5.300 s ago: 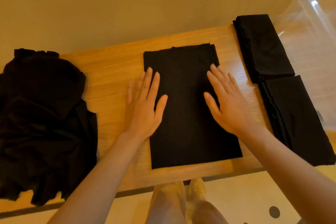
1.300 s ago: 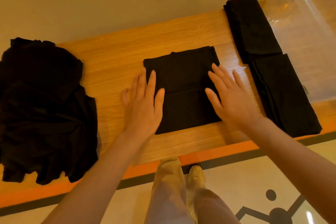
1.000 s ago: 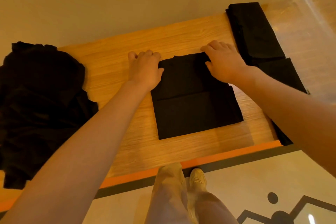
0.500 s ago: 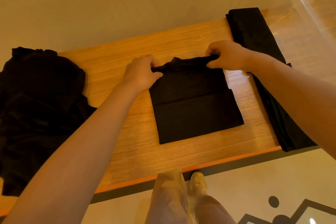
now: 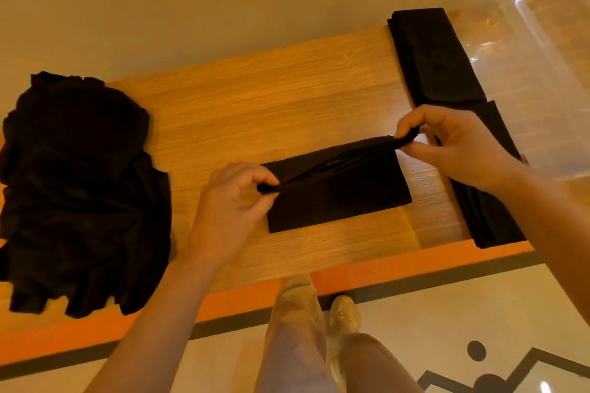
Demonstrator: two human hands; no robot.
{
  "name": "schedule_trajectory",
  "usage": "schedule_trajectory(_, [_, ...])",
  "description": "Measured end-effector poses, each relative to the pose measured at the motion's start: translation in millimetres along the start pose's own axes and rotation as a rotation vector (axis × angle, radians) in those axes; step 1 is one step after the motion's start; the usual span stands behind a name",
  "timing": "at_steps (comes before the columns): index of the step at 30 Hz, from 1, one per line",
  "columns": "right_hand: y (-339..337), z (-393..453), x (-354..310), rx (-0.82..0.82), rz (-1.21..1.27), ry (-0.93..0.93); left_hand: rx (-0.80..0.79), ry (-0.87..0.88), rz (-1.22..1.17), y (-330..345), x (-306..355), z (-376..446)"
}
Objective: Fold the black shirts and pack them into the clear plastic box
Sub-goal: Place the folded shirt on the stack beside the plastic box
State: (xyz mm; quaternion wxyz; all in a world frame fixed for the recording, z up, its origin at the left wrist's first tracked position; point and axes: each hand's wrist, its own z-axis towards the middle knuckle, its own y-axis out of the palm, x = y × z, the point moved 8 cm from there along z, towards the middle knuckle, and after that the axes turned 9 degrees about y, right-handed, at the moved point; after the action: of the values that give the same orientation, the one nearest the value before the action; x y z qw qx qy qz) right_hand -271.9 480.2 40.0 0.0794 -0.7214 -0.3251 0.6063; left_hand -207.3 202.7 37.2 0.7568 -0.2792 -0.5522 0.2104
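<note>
A black shirt, folded small, lies in the middle of the wooden table. My left hand pinches its lifted far edge at the left corner. My right hand pinches the same edge at the right corner, held a little above the lower layers. Two folded black shirts lie to the right: one at the back, one nearer and partly under my right arm. The clear plastic box stands at the far right, and no shirt shows inside it.
A heap of unfolded black shirts covers the table's left end. The table's near edge is orange. Below it are my legs and a pale shoe on a light floor. A plain wall runs behind the table.
Both hands went from pressing flat on the shirt to gripping its far edge, then pulled that edge up and toward me over the lower part, making the shirt shorter.
</note>
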Motion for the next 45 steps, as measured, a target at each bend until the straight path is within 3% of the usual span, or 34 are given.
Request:
schedule_trajectory(5, [14, -36, 16, 0.042, -0.196, -0.082, -0.061, 0.162, 0.178, 21, 5, -41])
schedule_trajectory(10, [35, -56, 29, 0.075, -0.527, -0.261, -0.046, 0.154, 0.358, 27, 1, -61])
schedule_trajectory(17, [41, -61, 3, 0.223, -0.462, -0.313, 0.133, 0.088, 0.346, 31, 27, -43])
schedule_trajectory(21, [75, -25, -4, 0.228, -0.523, -0.179, -0.044, 0.003, 0.352, 81, 32, 1])
schedule_trajectory(25, [110, -7, 29, 0.142, -0.73, -0.052, -0.288, -0.051, 0.559, 119, -1, 1])
schedule_trajectory(38, [89, -27, 59, 0.218, -0.702, 0.178, -0.502, 0.217, 0.54, 111, -16, 26])
schedule_trajectory(42, [58, -30, 51, 0.379, -0.656, 0.295, -0.464, 0.163, 0.52, 82, -21, 53])
schedule_trajectory(45, [44, -23, 51, 0.342, -0.497, 0.402, -0.574, 0.022, 0.485, 64, -43, 69])
